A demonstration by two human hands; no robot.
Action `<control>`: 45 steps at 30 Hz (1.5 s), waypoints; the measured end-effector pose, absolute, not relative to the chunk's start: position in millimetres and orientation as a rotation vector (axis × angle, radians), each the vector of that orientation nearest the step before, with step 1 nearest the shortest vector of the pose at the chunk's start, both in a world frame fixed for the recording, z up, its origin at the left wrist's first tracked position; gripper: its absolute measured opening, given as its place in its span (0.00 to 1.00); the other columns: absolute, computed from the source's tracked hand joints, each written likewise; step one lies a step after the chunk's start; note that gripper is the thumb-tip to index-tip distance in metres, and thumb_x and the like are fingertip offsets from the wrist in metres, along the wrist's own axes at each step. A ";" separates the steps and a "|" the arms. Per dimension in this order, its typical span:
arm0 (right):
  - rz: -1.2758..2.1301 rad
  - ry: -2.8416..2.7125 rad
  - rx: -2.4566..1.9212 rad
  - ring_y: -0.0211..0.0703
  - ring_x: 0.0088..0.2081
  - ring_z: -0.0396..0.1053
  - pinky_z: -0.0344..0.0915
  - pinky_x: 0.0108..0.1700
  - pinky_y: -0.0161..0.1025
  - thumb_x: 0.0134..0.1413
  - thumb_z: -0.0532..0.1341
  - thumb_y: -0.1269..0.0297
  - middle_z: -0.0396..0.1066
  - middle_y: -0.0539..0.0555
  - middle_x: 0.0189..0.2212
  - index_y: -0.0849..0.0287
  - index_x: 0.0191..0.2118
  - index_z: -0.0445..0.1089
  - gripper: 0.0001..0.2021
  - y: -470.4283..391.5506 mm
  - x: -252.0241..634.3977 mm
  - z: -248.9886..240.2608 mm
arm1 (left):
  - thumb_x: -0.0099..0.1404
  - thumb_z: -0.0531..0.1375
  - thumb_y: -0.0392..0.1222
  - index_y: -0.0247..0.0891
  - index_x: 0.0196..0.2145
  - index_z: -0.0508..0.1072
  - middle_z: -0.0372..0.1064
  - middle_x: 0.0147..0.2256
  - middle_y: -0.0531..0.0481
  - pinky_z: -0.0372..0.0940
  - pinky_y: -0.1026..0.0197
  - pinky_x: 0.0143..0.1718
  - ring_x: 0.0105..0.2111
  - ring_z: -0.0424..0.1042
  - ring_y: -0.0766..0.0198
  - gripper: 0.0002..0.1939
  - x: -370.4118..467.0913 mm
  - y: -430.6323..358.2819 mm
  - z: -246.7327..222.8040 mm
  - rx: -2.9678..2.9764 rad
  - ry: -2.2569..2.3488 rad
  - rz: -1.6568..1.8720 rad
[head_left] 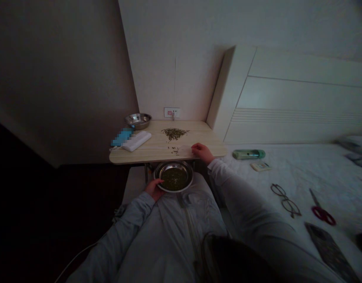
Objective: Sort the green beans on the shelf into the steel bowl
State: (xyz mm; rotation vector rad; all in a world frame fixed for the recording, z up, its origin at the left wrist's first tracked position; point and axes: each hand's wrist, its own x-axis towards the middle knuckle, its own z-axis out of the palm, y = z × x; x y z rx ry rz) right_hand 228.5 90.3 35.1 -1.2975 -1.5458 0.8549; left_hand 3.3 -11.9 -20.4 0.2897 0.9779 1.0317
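Observation:
My left hand [155, 189] grips the left rim of a round steel bowl [188, 183], its thumb over the edge. The bowl rests at my lap below the table's front edge and holds many small green beans. On the table lies a loose pile of small green-brown beans [174, 134], with several stray ones in front of it. Close to these strays, my right hand [201, 152] is closed at the table's front right, fingers pinched together on a pale, thin, see-through flat piece [185, 149]. Its exact kind is too faint to make out.
The small wooden table [128, 157] bears a second steel bowl [138, 121], a white power strip [137, 140] and a blurred blue phone-like item [122, 137]. On the bed to the right lie a green bottle [248, 154], eyeglasses [285, 199], scissors [322, 212] and a dark phone [330, 249].

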 end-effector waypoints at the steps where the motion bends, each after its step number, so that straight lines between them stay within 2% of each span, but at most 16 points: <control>1: 0.863 -1.548 -1.290 0.32 0.21 0.59 0.58 0.27 0.33 0.35 0.55 0.67 0.61 0.45 0.18 0.59 0.24 0.62 0.04 89.8 228.0 35.2 | 0.49 0.51 0.26 0.31 0.24 0.69 0.71 0.19 0.47 0.68 0.60 0.25 0.21 0.71 0.62 0.09 3.2 -11.9 -20.4 0.289 0.980 1.031; 8: 0.888 -1.547 -1.267 0.32 0.21 0.60 0.59 0.28 0.33 0.35 0.55 0.67 0.61 0.44 0.17 0.60 0.24 0.62 0.04 87.3 226.9 36.3 | 0.48 0.52 0.26 0.29 0.25 0.69 0.72 0.20 0.44 0.68 0.57 0.28 0.24 0.72 0.59 0.08 2.5 -11.0 -23.2 0.290 0.963 1.042; 26: 0.904 -1.517 -1.265 0.31 0.21 0.60 0.59 0.28 0.32 0.35 0.55 0.67 0.62 0.44 0.18 0.60 0.25 0.62 0.04 86.3 227.2 34.9 | 0.48 0.51 0.26 0.32 0.23 0.68 0.71 0.19 0.47 0.67 0.60 0.25 0.22 0.71 0.62 0.08 2.1 -11.5 -23.2 0.293 0.966 1.044; 45: 0.967 -1.498 -1.239 0.32 0.21 0.59 0.57 0.27 0.32 0.32 0.56 0.65 0.61 0.45 0.18 0.60 0.24 0.62 0.07 81.9 225.6 35.4 | 0.49 0.51 0.26 0.30 0.25 0.69 0.71 0.19 0.46 0.68 0.60 0.26 0.23 0.71 0.61 0.08 3.8 -13.3 -17.8 0.305 0.970 1.042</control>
